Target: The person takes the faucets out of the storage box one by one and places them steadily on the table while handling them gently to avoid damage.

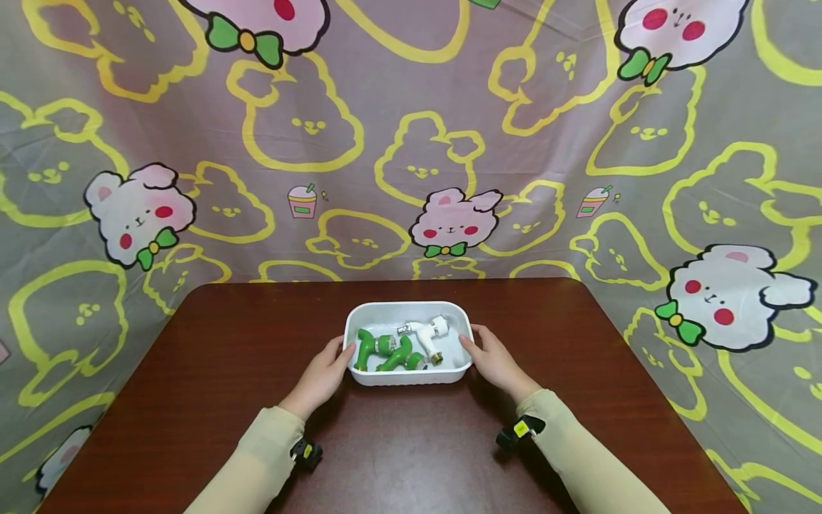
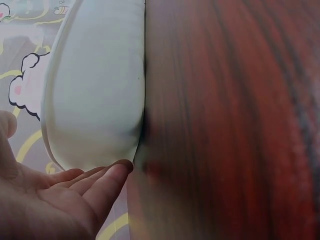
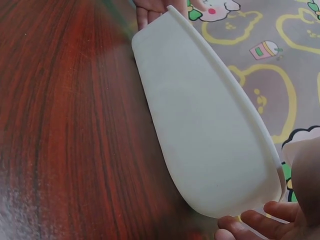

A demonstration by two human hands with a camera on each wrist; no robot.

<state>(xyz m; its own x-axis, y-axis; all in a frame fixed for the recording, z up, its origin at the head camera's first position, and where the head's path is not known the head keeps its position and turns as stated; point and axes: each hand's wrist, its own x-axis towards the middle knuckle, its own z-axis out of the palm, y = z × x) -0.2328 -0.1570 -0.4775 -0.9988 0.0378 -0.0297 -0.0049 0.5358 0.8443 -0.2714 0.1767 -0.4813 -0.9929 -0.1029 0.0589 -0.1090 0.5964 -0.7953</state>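
Note:
A white plastic basin [image 1: 411, 378] sits at the middle of the table, between both hands. My left hand [image 1: 323, 373] holds its left end, thumb over the rim and fingers along the outer wall. At the other end my right hand [image 1: 497, 360] grips it the same way. Inside lie a green tap [image 1: 366, 348], a second green tap [image 1: 399, 355] beside it, and a white tap [image 1: 425, 333] with metal ends towards the right. Both wrist views show only the basin's outer side, with the left hand's fingertips [image 2: 118, 170] close to its bottom edge.
The dark red-brown wooden table [image 1: 257, 314] extends around the basin. A patterned cloth [image 1: 359, 178] with cartoon animals hangs behind the table and along its sides. Each sleeved wrist carries a small black camera, such as the one at the right wrist [image 1: 521, 431].

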